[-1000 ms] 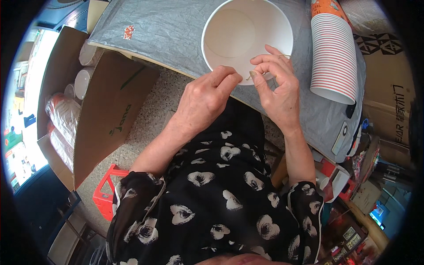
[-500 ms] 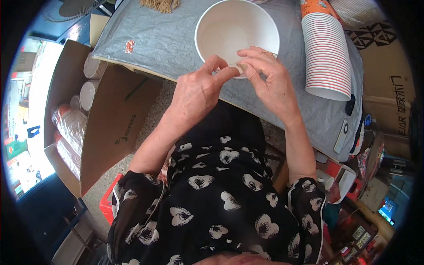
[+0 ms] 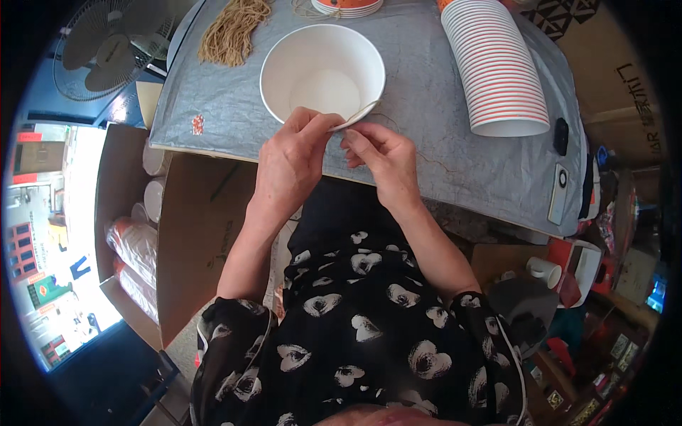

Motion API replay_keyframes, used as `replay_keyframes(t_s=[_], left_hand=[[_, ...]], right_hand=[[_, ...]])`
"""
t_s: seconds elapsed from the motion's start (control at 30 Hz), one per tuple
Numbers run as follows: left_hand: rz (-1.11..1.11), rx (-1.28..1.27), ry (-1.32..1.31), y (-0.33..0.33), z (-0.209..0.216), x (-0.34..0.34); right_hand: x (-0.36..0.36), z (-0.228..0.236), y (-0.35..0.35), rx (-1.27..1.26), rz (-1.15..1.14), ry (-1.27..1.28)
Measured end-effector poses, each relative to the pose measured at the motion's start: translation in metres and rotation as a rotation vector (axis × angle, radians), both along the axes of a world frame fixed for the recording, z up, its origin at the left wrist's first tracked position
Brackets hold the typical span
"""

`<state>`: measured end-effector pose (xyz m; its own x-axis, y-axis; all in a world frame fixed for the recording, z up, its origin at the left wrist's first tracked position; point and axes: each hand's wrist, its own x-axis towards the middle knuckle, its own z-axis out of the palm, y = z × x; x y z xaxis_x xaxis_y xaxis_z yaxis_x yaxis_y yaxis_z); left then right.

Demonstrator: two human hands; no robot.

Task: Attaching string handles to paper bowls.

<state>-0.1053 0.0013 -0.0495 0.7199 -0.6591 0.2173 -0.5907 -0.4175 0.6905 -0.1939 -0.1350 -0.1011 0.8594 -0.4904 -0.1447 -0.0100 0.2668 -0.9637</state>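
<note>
A white paper bucket (image 3: 327, 60) stands on the covered table in front of me, its mouth facing up toward me. At its near rim, my left hand (image 3: 291, 156) is closed, thumb and forefinger pinching a thin tan cord (image 3: 366, 111) that runs along the rim. Just to the right, my right hand (image 3: 387, 160) is also closed, its bent fingertips pinched at the same spot; the cord's end there is mostly hidden by the fingers. A loose bundle of tan cords (image 3: 233, 32) lies beyond the bucket to the left.
A long nested stack of paper buckets (image 3: 497, 74) lies on the right, near a black object (image 3: 561, 136) and a phone-like slab (image 3: 559, 192). An orange-sided bucket stack (image 3: 347, 8) stands at the far edge. Left of the table is an open cardboard box (image 3: 192, 234) with wrapped packs.
The bucket and table now appear lower, with the bucket further left. Both hands have shifted left and down, staying at its near rim. More of the cord bundle and far bucket stack shows.
</note>
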Motion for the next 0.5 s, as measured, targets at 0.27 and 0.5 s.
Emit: replay_keyframes(t_s=[0.27, 0.5], left_hand=[[-0.044, -0.03, 0.096, 0.008, 0.009, 0.008], [-0.072, -0.016, 0.053, 0.002, 0.01, 0.011]], right_hand=[[0.001, -0.022, 0.001, 0.043, 0.101, -0.116], [0.01, -0.01, 0.005, 0.126, 0.096, -0.076]])
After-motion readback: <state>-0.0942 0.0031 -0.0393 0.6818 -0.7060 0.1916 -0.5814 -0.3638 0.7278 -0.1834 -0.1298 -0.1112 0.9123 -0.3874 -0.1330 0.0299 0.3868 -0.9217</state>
